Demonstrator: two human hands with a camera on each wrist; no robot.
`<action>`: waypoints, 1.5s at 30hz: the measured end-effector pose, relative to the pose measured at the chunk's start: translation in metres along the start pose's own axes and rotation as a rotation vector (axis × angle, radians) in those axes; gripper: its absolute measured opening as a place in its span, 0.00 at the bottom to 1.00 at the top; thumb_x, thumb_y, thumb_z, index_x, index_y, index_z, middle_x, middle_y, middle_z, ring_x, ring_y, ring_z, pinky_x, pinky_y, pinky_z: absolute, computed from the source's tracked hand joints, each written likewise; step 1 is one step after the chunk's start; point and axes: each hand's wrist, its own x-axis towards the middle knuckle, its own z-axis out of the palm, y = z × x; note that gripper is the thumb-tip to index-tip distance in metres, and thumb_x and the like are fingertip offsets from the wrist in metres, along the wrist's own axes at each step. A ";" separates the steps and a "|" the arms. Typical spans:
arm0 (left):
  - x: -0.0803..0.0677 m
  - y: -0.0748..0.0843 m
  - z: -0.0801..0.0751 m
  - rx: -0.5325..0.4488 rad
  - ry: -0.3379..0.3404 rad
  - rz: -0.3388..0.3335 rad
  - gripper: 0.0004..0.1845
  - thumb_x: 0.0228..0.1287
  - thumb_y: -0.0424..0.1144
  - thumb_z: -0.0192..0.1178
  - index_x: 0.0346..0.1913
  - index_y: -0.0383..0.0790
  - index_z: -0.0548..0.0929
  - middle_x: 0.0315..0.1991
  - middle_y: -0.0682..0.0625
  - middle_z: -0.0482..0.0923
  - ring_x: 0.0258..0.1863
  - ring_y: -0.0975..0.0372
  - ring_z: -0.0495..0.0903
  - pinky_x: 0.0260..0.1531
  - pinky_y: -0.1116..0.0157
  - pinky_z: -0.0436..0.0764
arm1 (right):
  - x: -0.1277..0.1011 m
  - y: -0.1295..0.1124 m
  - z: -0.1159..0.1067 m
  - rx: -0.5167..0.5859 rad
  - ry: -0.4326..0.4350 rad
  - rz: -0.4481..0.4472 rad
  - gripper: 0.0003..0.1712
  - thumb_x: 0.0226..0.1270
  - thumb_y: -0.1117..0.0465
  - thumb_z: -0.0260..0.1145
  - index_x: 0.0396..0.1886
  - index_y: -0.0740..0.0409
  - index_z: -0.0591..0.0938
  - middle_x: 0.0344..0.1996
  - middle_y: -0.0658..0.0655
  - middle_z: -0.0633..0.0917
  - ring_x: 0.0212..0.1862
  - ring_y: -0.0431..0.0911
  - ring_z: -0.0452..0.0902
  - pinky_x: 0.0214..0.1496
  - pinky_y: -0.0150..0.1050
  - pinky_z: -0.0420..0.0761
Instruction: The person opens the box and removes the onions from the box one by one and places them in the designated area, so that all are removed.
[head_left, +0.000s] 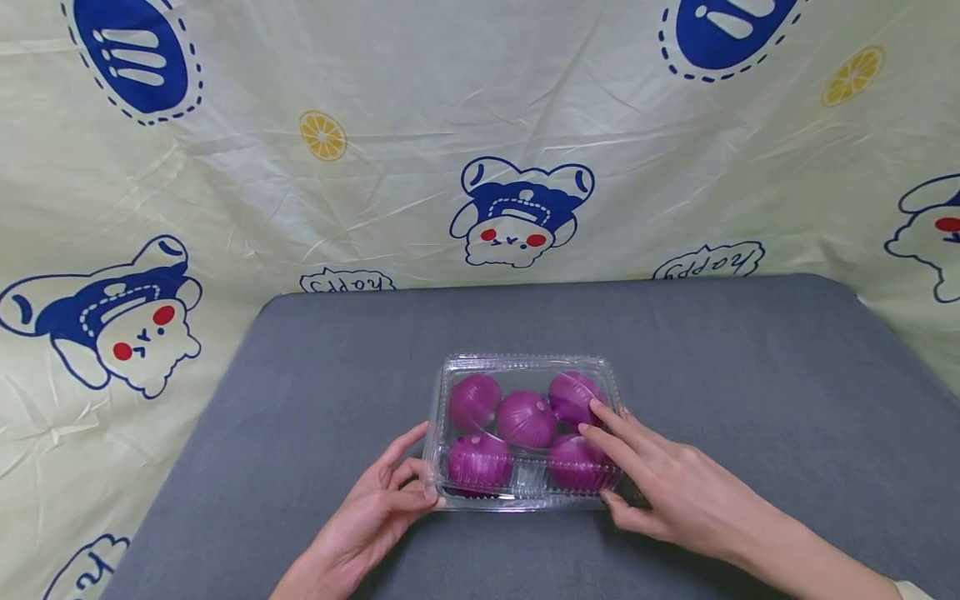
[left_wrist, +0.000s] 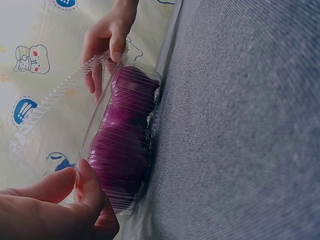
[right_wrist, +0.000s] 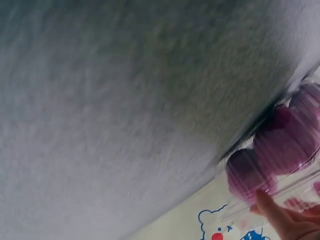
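Note:
A clear plastic clamshell container (head_left: 531,492) holds several purple onions (head_left: 527,419) on the grey cloth surface. At its left front corner, the left hand (head_left: 378,504) pinches the rim between thumb and fingers; the left wrist view also shows this hand (left_wrist: 75,200) at the rim. The right hand (head_left: 667,483) grips the right side, its fingers over the clear lid and its thumb by the front corner. In the left wrist view, the ridged lid (left_wrist: 55,102) slants up away from the base. Part of the right hand (right_wrist: 282,215) shows beside the container in the right wrist view.
A grey cloth-covered table (head_left: 360,358) spreads around the container. Behind and beside it hangs a pale printed sheet (head_left: 405,192) with cartoon figures and orange slices.

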 end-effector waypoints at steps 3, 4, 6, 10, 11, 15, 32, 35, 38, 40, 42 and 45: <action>0.000 0.000 0.000 0.002 0.001 -0.003 0.44 0.53 0.14 0.53 0.71 0.48 0.55 0.37 0.48 0.70 0.31 0.60 0.73 0.43 0.63 0.76 | 0.002 0.007 -0.001 0.050 0.054 -0.085 0.30 0.64 0.48 0.57 0.63 0.55 0.72 0.65 0.60 0.68 0.54 0.58 0.74 0.24 0.27 0.76; -0.001 0.000 0.000 0.001 0.000 -0.004 0.44 0.53 0.14 0.53 0.71 0.48 0.55 0.37 0.48 0.69 0.31 0.60 0.73 0.43 0.63 0.76 | 0.003 0.008 -0.001 0.067 0.081 -0.115 0.29 0.64 0.48 0.56 0.61 0.56 0.74 0.63 0.60 0.70 0.52 0.58 0.76 0.23 0.23 0.73; -0.001 0.001 0.000 -0.001 -0.002 -0.007 0.44 0.54 0.14 0.52 0.71 0.48 0.54 0.38 0.47 0.69 0.32 0.60 0.73 0.44 0.62 0.76 | 0.007 0.011 -0.003 0.091 0.121 -0.164 0.28 0.65 0.48 0.55 0.59 0.58 0.76 0.61 0.61 0.73 0.49 0.58 0.78 0.19 0.17 0.62; -0.001 0.001 0.000 -0.010 -0.006 -0.010 0.44 0.54 0.15 0.52 0.72 0.48 0.54 0.38 0.47 0.68 0.33 0.60 0.73 0.44 0.62 0.76 | 0.014 0.013 -0.008 0.110 0.176 -0.233 0.26 0.64 0.48 0.56 0.55 0.61 0.79 0.56 0.62 0.77 0.35 0.45 0.83 0.19 0.16 0.46; -0.001 0.001 0.000 -0.010 -0.008 -0.008 0.44 0.54 0.15 0.53 0.72 0.48 0.54 0.38 0.48 0.67 0.33 0.60 0.73 0.44 0.62 0.76 | 0.015 0.014 -0.009 0.113 0.176 -0.241 0.26 0.65 0.48 0.56 0.55 0.61 0.79 0.55 0.62 0.78 0.29 0.38 0.81 0.19 0.16 0.46; -0.001 0.002 0.000 0.007 -0.019 0.009 0.45 0.54 0.15 0.53 0.72 0.46 0.52 0.38 0.47 0.68 0.32 0.60 0.73 0.44 0.62 0.76 | 0.018 0.017 -0.012 0.151 0.162 -0.258 0.26 0.65 0.49 0.57 0.55 0.63 0.78 0.54 0.63 0.79 0.20 0.24 0.48 0.19 0.15 0.47; -0.002 0.004 0.000 0.038 0.006 0.034 0.44 0.53 0.15 0.53 0.71 0.44 0.53 0.38 0.47 0.68 0.31 0.60 0.73 0.44 0.63 0.76 | 0.019 0.029 -0.030 0.082 0.176 0.034 0.28 0.60 0.46 0.65 0.57 0.52 0.73 0.58 0.48 0.73 0.35 0.34 0.78 0.34 0.29 0.78; -0.002 0.004 0.001 0.041 0.014 0.028 0.44 0.53 0.15 0.54 0.71 0.45 0.55 0.38 0.47 0.67 0.31 0.60 0.73 0.44 0.63 0.76 | 0.022 0.035 -0.031 0.134 0.252 0.011 0.28 0.69 0.44 0.55 0.58 0.59 0.71 0.57 0.54 0.73 0.38 0.37 0.77 0.37 0.28 0.77; -0.003 0.004 0.001 0.057 0.015 0.031 0.44 0.53 0.15 0.54 0.71 0.47 0.55 0.39 0.47 0.67 0.31 0.60 0.74 0.44 0.63 0.76 | 0.027 0.041 -0.030 0.171 0.335 -0.009 0.30 0.72 0.44 0.50 0.58 0.65 0.69 0.55 0.57 0.74 0.43 0.38 0.77 0.43 0.26 0.76; -0.003 0.003 0.001 0.098 0.015 0.043 0.44 0.52 0.16 0.55 0.71 0.48 0.55 0.40 0.47 0.67 0.31 0.60 0.75 0.44 0.63 0.76 | 0.030 0.044 -0.029 0.183 0.384 -0.014 0.29 0.72 0.45 0.49 0.56 0.66 0.69 0.53 0.58 0.75 0.45 0.37 0.78 0.44 0.26 0.76; -0.003 0.003 0.001 0.171 0.018 0.065 0.44 0.52 0.17 0.56 0.71 0.49 0.55 0.41 0.46 0.67 0.31 0.61 0.76 0.43 0.63 0.77 | 0.033 0.046 -0.029 0.191 0.409 -0.002 0.28 0.72 0.45 0.50 0.54 0.66 0.69 0.52 0.58 0.76 0.45 0.35 0.77 0.44 0.25 0.76; -0.003 0.003 0.000 0.307 0.033 0.105 0.43 0.52 0.19 0.59 0.70 0.47 0.58 0.42 0.45 0.67 0.31 0.62 0.76 0.42 0.62 0.77 | 0.037 0.051 -0.029 0.223 0.428 0.014 0.27 0.71 0.45 0.52 0.52 0.66 0.71 0.52 0.58 0.77 0.40 0.32 0.78 0.42 0.24 0.76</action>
